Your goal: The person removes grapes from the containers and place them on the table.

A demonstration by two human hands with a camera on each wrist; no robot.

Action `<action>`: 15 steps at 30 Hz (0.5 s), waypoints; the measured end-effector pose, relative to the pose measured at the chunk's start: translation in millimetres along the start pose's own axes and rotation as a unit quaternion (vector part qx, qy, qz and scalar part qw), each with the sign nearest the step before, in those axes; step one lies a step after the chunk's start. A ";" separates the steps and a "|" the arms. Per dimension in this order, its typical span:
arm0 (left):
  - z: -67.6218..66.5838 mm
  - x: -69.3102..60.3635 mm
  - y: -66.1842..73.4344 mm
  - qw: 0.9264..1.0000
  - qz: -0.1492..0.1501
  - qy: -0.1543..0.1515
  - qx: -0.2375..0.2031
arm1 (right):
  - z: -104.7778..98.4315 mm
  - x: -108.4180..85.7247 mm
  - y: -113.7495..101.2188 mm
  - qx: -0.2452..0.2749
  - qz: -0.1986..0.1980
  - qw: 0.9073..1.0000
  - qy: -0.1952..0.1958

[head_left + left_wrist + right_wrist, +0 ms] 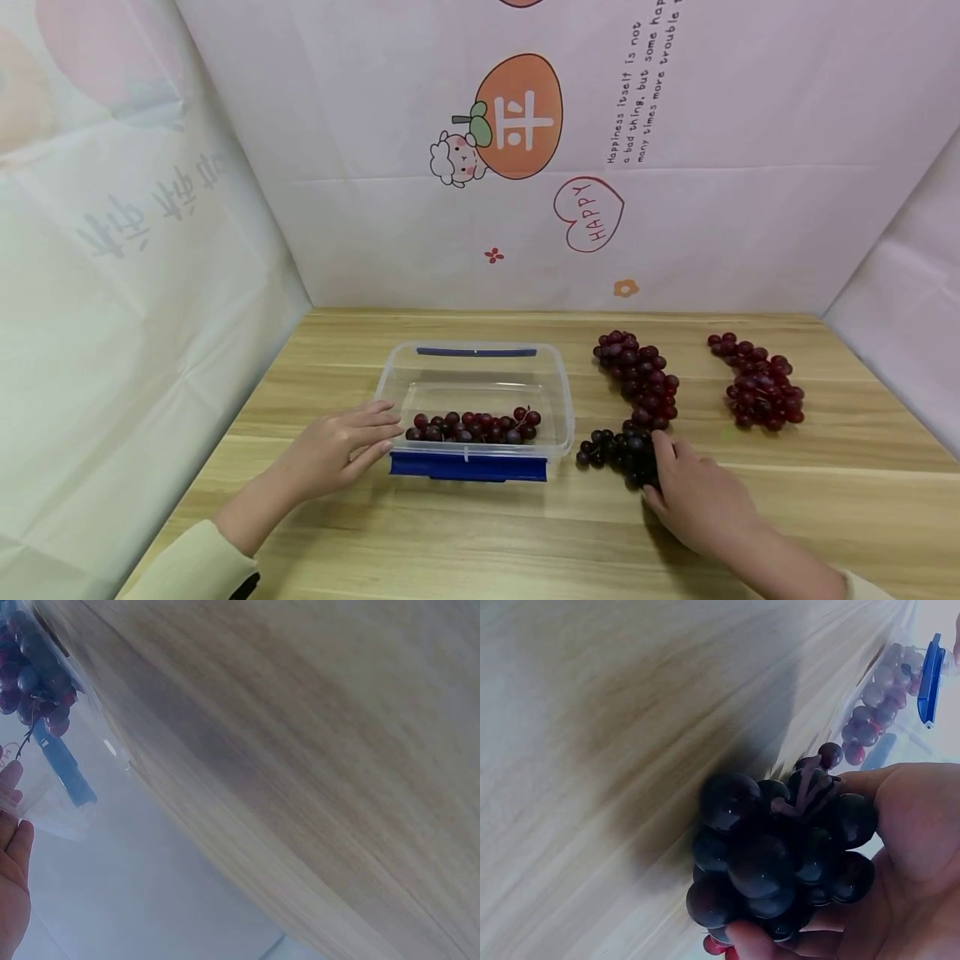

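Observation:
A clear plastic box (480,371) with blue latches stands left of the table's middle, a bunch of red grapes (472,428) lying along its near side. My left hand (337,450) rests its straight fingers against the box's left wall. To the right of the box, my right hand (705,496) grips a bunch of black grapes (618,454). In the right wrist view the fingers curl round these dark grapes (761,866). Just behind them lies a bunch of red grapes (641,375).
Another red bunch (761,383) lies farther right on the wooden table (465,533). A white printed cloth (375,167) hangs behind the table, and more pale cloth (150,317) hangs along the left side.

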State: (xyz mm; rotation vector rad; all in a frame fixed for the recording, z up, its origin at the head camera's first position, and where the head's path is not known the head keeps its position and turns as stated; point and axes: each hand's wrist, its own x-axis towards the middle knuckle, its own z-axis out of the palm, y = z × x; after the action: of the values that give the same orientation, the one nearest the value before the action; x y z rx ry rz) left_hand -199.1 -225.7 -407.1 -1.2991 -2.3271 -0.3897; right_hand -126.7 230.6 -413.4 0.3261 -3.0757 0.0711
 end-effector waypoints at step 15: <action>-1.0 1.0 -0.4 1.000 -0.001 -0.003 0.004 | -11.4 4.5 5.3 0.004 0.001 1.000 -0.029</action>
State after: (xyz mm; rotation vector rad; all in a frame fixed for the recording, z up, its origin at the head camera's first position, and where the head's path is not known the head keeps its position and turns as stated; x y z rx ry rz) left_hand -199.6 -225.6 -405.8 -1.2964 -2.3330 -0.3764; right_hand -131.7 235.4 -402.0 0.3309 -3.1335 0.0755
